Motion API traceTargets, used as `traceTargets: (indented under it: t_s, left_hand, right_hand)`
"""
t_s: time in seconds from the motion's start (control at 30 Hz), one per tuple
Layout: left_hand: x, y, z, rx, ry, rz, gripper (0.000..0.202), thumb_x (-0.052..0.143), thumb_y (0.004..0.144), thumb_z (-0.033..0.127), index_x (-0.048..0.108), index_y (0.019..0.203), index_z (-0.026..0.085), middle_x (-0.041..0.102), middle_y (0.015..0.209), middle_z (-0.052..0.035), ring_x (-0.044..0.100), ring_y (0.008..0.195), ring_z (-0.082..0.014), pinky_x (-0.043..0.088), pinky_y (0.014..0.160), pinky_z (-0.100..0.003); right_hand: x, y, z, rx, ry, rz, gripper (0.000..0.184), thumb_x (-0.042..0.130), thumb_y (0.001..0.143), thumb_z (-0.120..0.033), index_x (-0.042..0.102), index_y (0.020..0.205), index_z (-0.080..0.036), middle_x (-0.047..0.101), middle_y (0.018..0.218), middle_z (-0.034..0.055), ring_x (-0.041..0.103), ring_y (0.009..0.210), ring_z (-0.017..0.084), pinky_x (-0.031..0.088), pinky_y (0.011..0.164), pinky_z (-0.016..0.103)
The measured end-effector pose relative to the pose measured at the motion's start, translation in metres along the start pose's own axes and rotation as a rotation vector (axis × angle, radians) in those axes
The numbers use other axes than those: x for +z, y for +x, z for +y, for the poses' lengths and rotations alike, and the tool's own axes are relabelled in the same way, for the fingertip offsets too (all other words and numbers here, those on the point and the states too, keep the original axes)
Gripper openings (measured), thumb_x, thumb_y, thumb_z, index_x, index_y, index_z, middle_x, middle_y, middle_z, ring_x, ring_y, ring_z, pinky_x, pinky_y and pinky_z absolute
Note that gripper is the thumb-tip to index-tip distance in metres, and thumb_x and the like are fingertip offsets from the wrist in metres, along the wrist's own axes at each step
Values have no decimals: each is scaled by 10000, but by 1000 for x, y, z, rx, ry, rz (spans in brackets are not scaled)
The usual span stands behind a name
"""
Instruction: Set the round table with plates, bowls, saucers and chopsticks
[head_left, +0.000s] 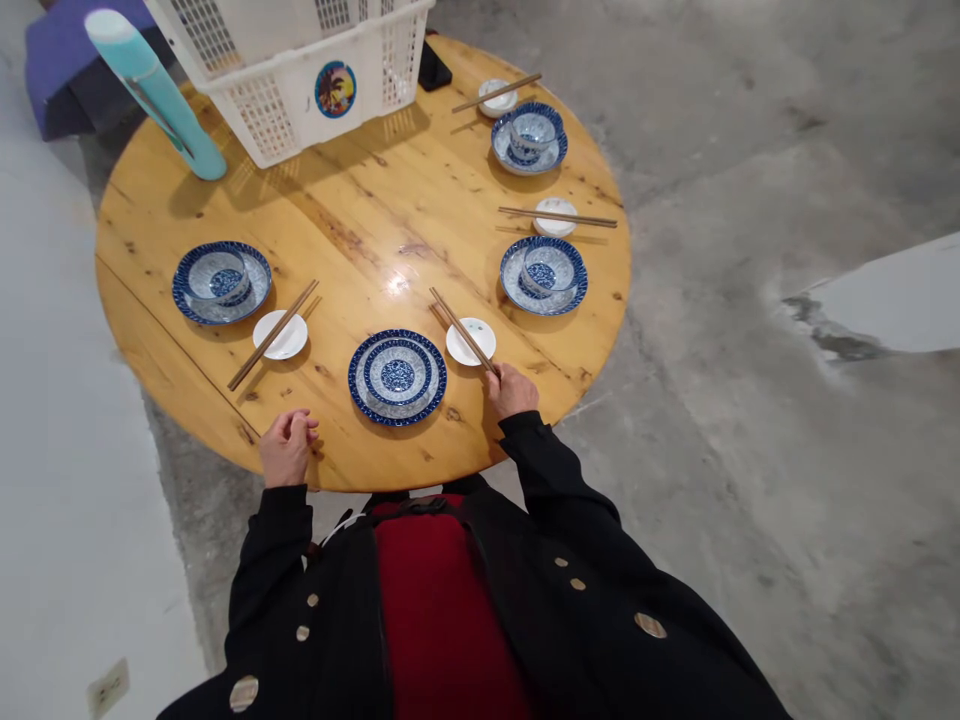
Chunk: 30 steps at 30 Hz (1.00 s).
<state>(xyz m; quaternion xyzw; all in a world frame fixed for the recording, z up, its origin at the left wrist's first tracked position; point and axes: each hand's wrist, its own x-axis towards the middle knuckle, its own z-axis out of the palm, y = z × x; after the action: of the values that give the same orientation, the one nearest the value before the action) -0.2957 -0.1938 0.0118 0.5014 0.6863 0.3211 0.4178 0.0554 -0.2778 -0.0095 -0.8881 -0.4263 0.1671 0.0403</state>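
My right hand [511, 392] rests at the near table edge, its fingers pinching the near end of a pair of wooden chopsticks [463, 331]. Those chopsticks lie across a small white dish [472, 342]. Just left of them sits a blue-and-white patterned plate [397, 377]. My left hand [288, 447] lies loosely curled on the round wooden table [375, 200], touching nothing but the wood. Farther left, another pair of chopsticks [273, 335] crosses a white dish [291, 335], beside a blue-and-white plate [189, 285] with a bowl on it.
Two more plate-and-bowl settings [544, 275] with chopsticks stand on the table's far right. A white plastic basket [262, 115] sits at the far edge, next to a teal tube [154, 95]. Bare concrete floor surrounds the table.
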Motion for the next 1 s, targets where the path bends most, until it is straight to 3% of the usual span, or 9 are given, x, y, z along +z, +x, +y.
traceTargets:
  t_s: [0.4, 0.63, 0.73, 0.83, 0.9, 1.0]
  left_hand:
    - [-3, 4, -2, -20, -24, -12, 329, 561, 789, 439, 678, 887, 148, 695, 725, -32, 618, 550, -106, 516, 543, -214]
    - [-7, 6, -6, -16, 2, 46, 330, 539, 812, 434, 682, 897, 149, 698, 725, -31, 621, 538, -109, 516, 556, -222]
    - [-20, 10, -1, 66, 99, 157, 312, 482, 865, 402, 680, 919, 168, 705, 763, -37, 647, 593, -132, 532, 621, -252]
    - [-42, 29, 7, 208, 327, 336, 290, 436, 924, 334, 684, 942, 185, 714, 881, -78, 692, 807, -191, 539, 801, -322]
    - [-56, 47, 11, 252, 496, 378, 274, 433, 937, 268, 685, 996, 178, 700, 1024, -130, 670, 1005, -251, 500, 931, -387]
    - [-65, 77, 17, 249, 698, 285, 306, 531, 881, 199, 647, 1155, 131, 612, 1261, -224, 554, 1238, -362, 404, 1059, -498]
  right_hand:
    - [-1, -2, -4, 7, 2, -6, 401, 425, 1027, -340, 617, 1317, -140, 710, 1177, 154, 670, 1030, 267, 461, 845, 333]
    - [-3, -5, 10, -1, 92, 112, 411, 467, 974, -385, 623, 1266, -142, 711, 1147, 141, 674, 980, 263, 496, 845, 359]
    - [-3, -26, 25, -101, 190, 339, 382, 461, 944, -342, 648, 1195, -122, 708, 1078, 175, 672, 991, 288, 525, 885, 420]
    - [1, -61, 35, -270, 333, 527, 343, 440, 961, -327, 655, 1176, -166, 704, 1038, 165, 670, 1014, 295, 538, 925, 460]
    - [5, -87, 33, -323, 386, 552, 300, 450, 967, -319, 667, 1136, -197, 717, 1010, 145, 690, 959, 281, 550, 911, 453]
    - [14, -120, 19, -401, 429, 480, 249, 460, 969, -304, 672, 1068, -221, 742, 967, 114, 714, 832, 236, 575, 834, 399]
